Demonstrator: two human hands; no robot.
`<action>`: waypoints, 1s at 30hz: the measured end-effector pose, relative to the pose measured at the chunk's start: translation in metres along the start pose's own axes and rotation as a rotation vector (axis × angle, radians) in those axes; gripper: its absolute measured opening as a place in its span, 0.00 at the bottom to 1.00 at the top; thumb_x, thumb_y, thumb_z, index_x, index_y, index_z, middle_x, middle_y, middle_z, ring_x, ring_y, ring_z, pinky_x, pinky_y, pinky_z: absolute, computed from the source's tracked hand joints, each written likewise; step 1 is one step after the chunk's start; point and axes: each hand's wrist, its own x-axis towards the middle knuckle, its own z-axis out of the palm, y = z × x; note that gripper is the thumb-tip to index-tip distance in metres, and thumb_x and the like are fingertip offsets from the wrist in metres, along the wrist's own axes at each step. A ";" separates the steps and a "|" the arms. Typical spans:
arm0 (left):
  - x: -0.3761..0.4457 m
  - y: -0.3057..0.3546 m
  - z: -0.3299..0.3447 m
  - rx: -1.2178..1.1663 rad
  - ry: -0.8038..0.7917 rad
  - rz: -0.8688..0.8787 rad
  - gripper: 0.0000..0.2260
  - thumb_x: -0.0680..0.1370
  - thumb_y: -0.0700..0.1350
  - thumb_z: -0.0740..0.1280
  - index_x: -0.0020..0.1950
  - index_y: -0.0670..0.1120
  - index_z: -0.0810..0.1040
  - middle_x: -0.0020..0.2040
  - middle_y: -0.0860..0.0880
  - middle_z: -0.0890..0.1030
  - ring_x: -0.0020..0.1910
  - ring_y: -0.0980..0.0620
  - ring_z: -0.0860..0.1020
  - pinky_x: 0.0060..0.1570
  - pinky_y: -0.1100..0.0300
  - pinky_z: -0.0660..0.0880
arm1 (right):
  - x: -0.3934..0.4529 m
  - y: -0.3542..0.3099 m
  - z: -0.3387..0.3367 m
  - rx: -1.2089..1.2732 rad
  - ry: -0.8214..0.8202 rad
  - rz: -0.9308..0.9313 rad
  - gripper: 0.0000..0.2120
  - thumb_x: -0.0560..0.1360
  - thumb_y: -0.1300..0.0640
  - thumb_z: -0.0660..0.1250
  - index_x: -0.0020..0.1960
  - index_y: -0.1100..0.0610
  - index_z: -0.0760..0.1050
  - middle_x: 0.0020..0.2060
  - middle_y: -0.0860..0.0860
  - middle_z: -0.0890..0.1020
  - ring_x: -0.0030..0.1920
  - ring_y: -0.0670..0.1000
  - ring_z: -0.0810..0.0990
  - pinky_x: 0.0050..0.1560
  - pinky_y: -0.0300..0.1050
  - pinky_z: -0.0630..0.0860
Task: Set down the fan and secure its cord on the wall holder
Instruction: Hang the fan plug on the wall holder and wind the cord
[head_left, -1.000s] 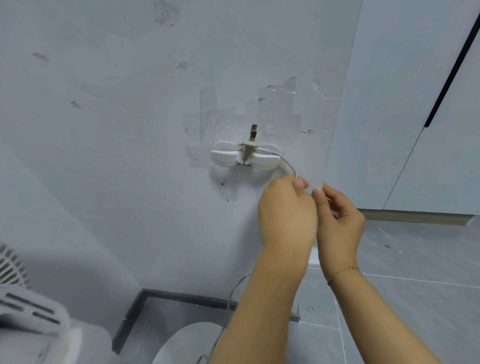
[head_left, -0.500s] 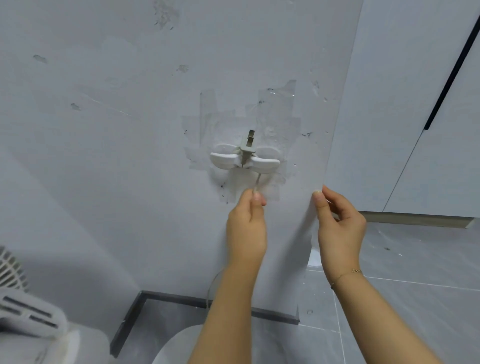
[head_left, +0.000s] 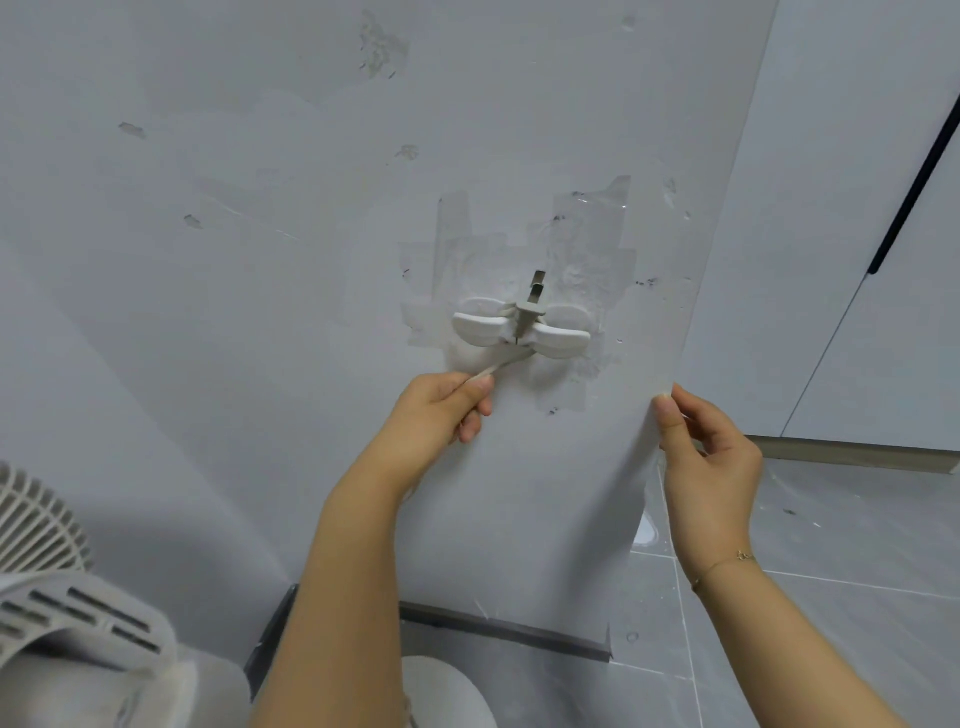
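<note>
Fan (head_left: 62, 613) housing fills the 8 o'clock corner of the head view: a white slotted casing with part of a ribbed grille above it, low beside the grey wall (head_left: 234, 312). Its round white base (head_left: 447, 691) shows at 6 o'clock, partly hidden behind the left forearm, on the tiled floor (head_left: 831, 623) by the dark skirting strip (head_left: 519, 631).

Moving right, the left hand (head_left: 441, 410) is raised against the wall just below the centre of the picture. Its thumb and forefinger are curled and pinch the thin pale cord (head_left: 501, 365). From that pinch the cord runs up toward 1 o'clock, a short taut stretch, and reaches the underside of the wall holder (head_left: 519, 330). So the cord lies at the hand's fingertips and leads away up and to the right of it.

The holder is a white two-winged clip, stuck to the wall over patches of clear tape (head_left: 587, 249). The plug (head_left: 532, 306) sits upright in the slot between the wings, its metal prongs pointing to 12 o'clock. The holder is near the left hand, at about 1 o'clock from it, and not touched by it.

Farther right, at 4 o'clock in the picture, the right hand (head_left: 706, 457) is at the wall's outer corner edge. Its thumb is pressed on the near face and its fingers are curled round the corner, gripping the edge. A thin bracelet (head_left: 727, 564) circles that wrist. Beyond the corner stands a pale cabinet (head_left: 857, 260) with a dark vertical handle strip.
</note>
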 end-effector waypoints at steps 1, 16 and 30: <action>-0.001 0.004 -0.006 -0.051 -0.045 -0.040 0.15 0.80 0.48 0.61 0.35 0.45 0.74 0.22 0.54 0.70 0.19 0.59 0.61 0.22 0.68 0.57 | 0.000 0.000 0.001 0.004 0.003 -0.001 0.10 0.76 0.55 0.67 0.57 0.49 0.78 0.53 0.46 0.82 0.54 0.45 0.80 0.56 0.37 0.75; 0.009 0.033 -0.025 -0.653 0.031 -0.167 0.13 0.79 0.51 0.62 0.38 0.47 0.73 0.25 0.56 0.70 0.16 0.60 0.58 0.19 0.67 0.49 | -0.003 0.005 0.008 0.047 0.056 -0.032 0.11 0.76 0.55 0.67 0.58 0.47 0.75 0.52 0.43 0.81 0.58 0.46 0.80 0.57 0.31 0.76; 0.003 0.065 -0.013 -0.110 0.473 0.108 0.04 0.72 0.38 0.70 0.42 0.46 0.82 0.24 0.57 0.74 0.24 0.63 0.70 0.26 0.74 0.64 | -0.003 0.010 0.011 0.094 0.091 -0.027 0.10 0.76 0.56 0.68 0.57 0.48 0.76 0.54 0.45 0.81 0.54 0.38 0.79 0.48 0.24 0.72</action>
